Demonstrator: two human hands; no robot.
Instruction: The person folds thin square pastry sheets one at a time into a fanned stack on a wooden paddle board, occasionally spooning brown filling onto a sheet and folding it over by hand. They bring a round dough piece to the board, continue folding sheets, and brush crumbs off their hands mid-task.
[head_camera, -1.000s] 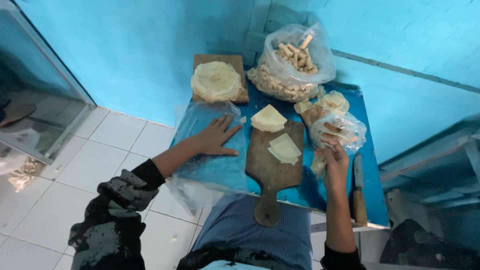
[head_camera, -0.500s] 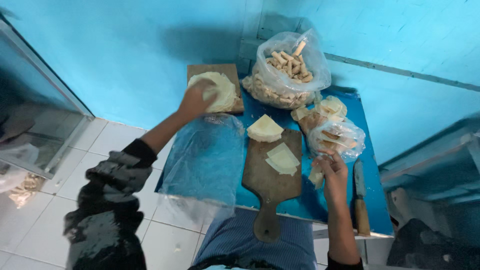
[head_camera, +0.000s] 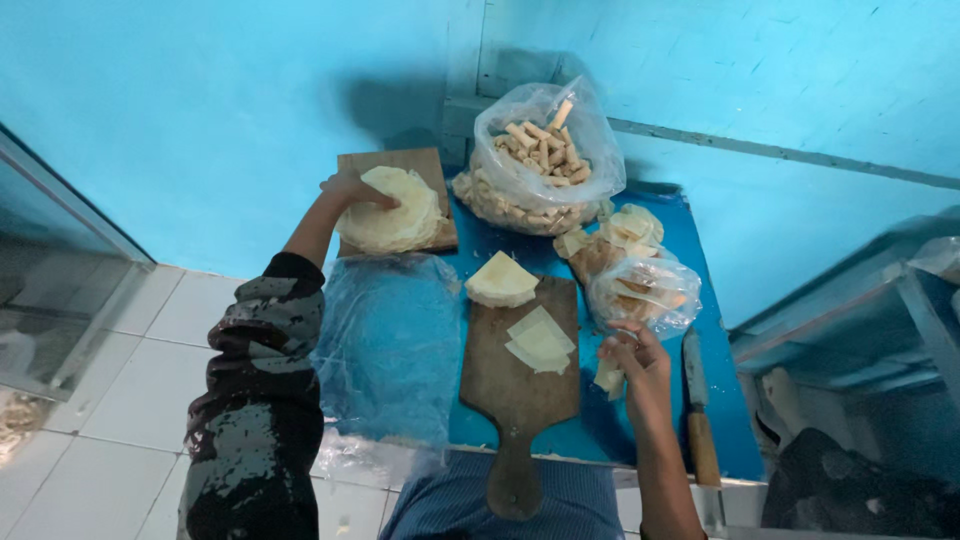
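My left hand (head_camera: 352, 188) rests on the left edge of a stack of round pale wrappers (head_camera: 395, 212) lying on a square wooden board (head_camera: 390, 163) at the back. My right hand (head_camera: 635, 357) holds a small pale piece of filling (head_camera: 608, 377) beside a small plastic bag of pieces (head_camera: 643, 290). Between them lies a paddle-shaped cutting board (head_camera: 517, 385) with a pile of triangular wrapper pieces (head_camera: 500, 280) and a few flat cut sheets (head_camera: 539, 341) on it.
A large clear bag of rolled sticks (head_camera: 540, 150) stands at the back of the blue table (head_camera: 640, 440). A sheet of clear plastic (head_camera: 385, 350) covers the table's left part. A knife with a wooden handle (head_camera: 698, 410) lies at the right edge. White tiled floor is at left.
My left hand has gone from the clear plastic sheet up to the stack of round wrappers at the back. My right hand has stayed beside the small bag.
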